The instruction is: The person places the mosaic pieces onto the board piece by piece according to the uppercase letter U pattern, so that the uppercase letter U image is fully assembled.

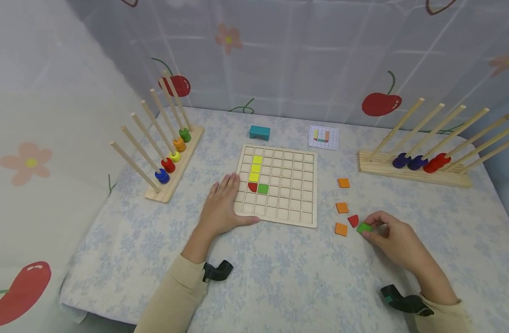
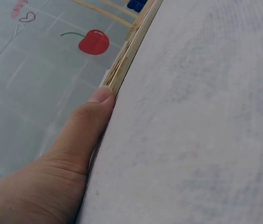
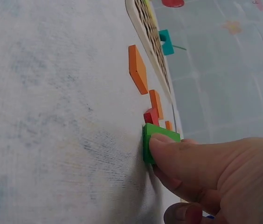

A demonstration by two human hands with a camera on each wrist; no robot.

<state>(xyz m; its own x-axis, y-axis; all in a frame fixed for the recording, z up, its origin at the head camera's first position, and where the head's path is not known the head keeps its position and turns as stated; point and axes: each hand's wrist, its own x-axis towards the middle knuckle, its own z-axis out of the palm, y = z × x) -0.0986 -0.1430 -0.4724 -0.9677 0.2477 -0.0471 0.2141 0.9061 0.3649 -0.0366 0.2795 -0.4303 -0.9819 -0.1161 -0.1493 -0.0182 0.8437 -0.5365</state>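
Note:
My right hand [image 1: 393, 238] pinches a green square tile [image 3: 162, 133] between thumb and fingers, low over the tablecloth. Just left of it lie a red quarter-round tile [image 1: 353, 221] and orange square tiles [image 1: 341, 229]. A wooden grid board [image 1: 293, 185] lies mid-table. Yellow tiles [image 1: 255, 169] run down one column, with a red quarter-round tile [image 1: 252, 187] and a green square tile [image 1: 263, 188] below. My left hand [image 1: 222, 208] rests at the board's left corner, fingers extended, its thumb [image 2: 85, 121] along the near edge.
A pegged wooden stand with coloured beads [image 1: 167, 185] stands at the left, another pegged stand [image 1: 412, 173] at the right. Behind the board are a teal block [image 1: 260, 132] and a card with a coloured grid pattern [image 1: 323, 138]. A patterned curtain [image 1: 279, 60] hangs behind.

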